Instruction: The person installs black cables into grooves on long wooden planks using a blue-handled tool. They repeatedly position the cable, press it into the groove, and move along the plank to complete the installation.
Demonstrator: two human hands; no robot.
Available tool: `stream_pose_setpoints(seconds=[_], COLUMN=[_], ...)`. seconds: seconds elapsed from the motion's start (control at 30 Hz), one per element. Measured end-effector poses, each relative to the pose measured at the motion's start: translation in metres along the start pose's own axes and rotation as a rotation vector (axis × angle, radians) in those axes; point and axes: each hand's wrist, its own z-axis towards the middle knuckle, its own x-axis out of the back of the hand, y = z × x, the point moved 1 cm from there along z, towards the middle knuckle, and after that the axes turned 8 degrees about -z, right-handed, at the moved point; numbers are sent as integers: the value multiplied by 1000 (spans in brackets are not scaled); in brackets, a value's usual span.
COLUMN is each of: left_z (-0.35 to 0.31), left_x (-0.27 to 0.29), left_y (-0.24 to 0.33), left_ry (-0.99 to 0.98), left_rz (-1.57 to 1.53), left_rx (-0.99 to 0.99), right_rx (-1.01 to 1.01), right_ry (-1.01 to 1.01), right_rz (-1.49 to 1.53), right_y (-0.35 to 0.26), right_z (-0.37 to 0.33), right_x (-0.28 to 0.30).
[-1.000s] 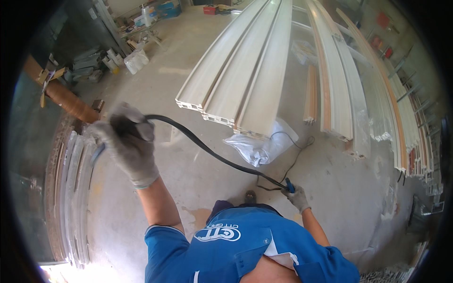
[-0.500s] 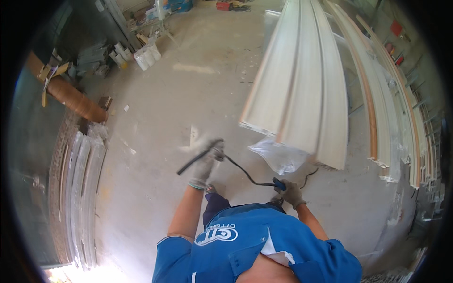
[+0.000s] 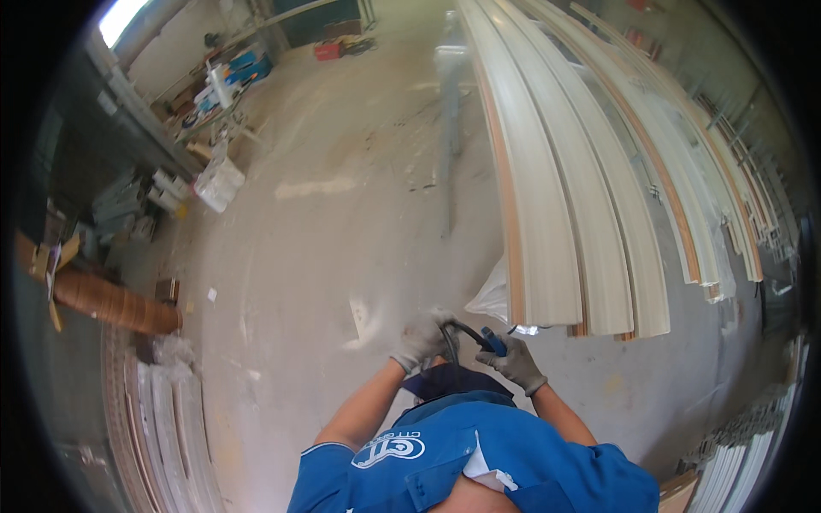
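Observation:
Both my hands wear grey work gloves and are close together in front of my waist. My left hand (image 3: 421,339) is closed on a black flexible cord (image 3: 466,328). The cord bends over its fingers, with one end hanging down and the other arching to the right hand. My right hand (image 3: 516,362) grips a blue handle (image 3: 493,341), which sticks up past the thumb; what it belongs to is hidden in the glove. Just beyond the right hand are the near ends of long pale panels (image 3: 547,256) with brown edges, with clear plastic film (image 3: 491,296) beside them.
More long profiles (image 3: 658,188) lie in rows to the right. At the left are wrapped profiles (image 3: 175,427) and a brown cylindrical roll (image 3: 120,301). White containers (image 3: 220,183) and a cluttered table (image 3: 214,111) stand farther back, with a red box (image 3: 327,51) on the concrete floor.
My left hand has come right and nearer the right hand, drawing the cord into a short arch. The view has shifted, so the panels appear farther right and their ends nearer me.

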Motion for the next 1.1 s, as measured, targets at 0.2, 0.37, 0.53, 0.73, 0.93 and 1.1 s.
stream_pose_setpoints(seconds=[0.2,0.37,0.53,0.73,0.93,1.1], left_z=[137,235,326,441,543,631], left_x=[144,274,340,374,432,463], left_y=[-48,-46,-19,-19,-24,-9], left_ry=[484,852,662,551,408,355], left_rz=[-463,-392,-493,-661,-782,-899], left_rx=[-142,-366,-307,-596,-717,-832], right_rx=[-358,-559,-640,-598,-452,-335], right_ry=[-57,58,405,678,866,991], right_rz=[-89,-29,322,282,277,372], right_y=[78,102,69,-9,-102,-165], right_z=[48,28,60,176,294,356], right_x=[-45,-73,-101,-95,-49,15])
